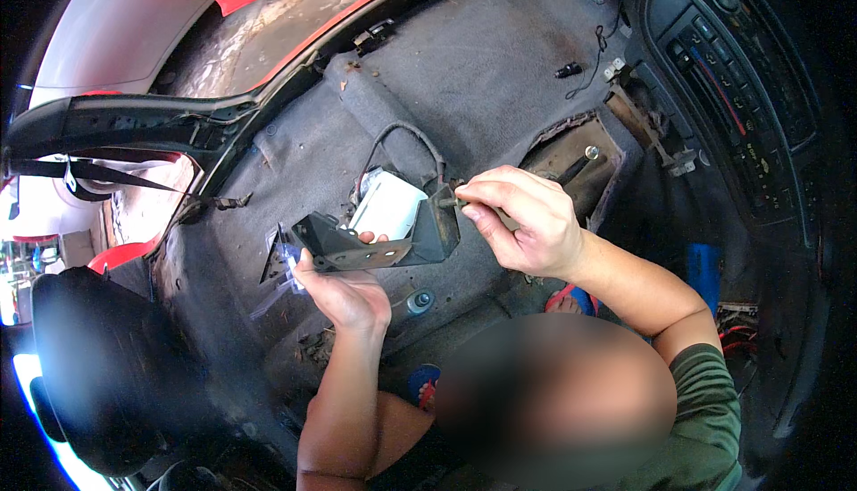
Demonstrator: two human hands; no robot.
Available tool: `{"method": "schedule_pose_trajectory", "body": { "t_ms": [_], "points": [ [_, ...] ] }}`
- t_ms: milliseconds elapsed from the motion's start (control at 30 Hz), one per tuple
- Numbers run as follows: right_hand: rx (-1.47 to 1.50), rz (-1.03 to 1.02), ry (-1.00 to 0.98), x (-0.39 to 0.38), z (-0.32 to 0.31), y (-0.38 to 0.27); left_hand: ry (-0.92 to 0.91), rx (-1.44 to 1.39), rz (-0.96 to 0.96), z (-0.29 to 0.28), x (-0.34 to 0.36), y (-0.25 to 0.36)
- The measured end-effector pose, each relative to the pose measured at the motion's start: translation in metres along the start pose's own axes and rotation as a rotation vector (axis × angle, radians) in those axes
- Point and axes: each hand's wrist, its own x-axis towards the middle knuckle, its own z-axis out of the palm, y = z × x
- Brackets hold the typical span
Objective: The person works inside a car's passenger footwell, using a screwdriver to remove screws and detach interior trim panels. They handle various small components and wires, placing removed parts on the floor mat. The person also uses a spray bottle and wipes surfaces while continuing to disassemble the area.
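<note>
My left hand [346, 293] supports a black metal bracket [368, 259] from below, its thumb up against the near left corner. Fingertips show through behind the bracket's front edge. Inside the bracket sits a white boxy piece [388, 207]. A dark cable [406, 127] arches up from the bracket's right end and loops back down behind the white piece. At that right end, my right hand [534, 221] pinches thumb and forefinger together beside a small protruding stud [446, 203]. What lies between those fingertips is too small to make out.
Grey carpet [482, 54] covers the car floor, with a cut-out [580, 165] holding a short lever at right. A black dashboard console [741, 89] borders the right; a dark seat [107, 375] fills the lower left. A small bottle [420, 302] stands below the bracket.
</note>
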Motion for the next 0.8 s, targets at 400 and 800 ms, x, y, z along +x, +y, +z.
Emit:
{"method": "schedule_pose_trajectory", "body": {
  "t_ms": [400, 800],
  "points": [
    [0.067, 0.385, -0.121, -0.014, 0.000, 0.001, -0.029, 0.064, 0.130, 0.010, -0.012, -0.002],
    [0.131, 0.438, -0.299, -0.016, -0.016, 0.008, -0.101, 0.116, 0.159, 0.002, -0.012, -0.003]
  ]
}}
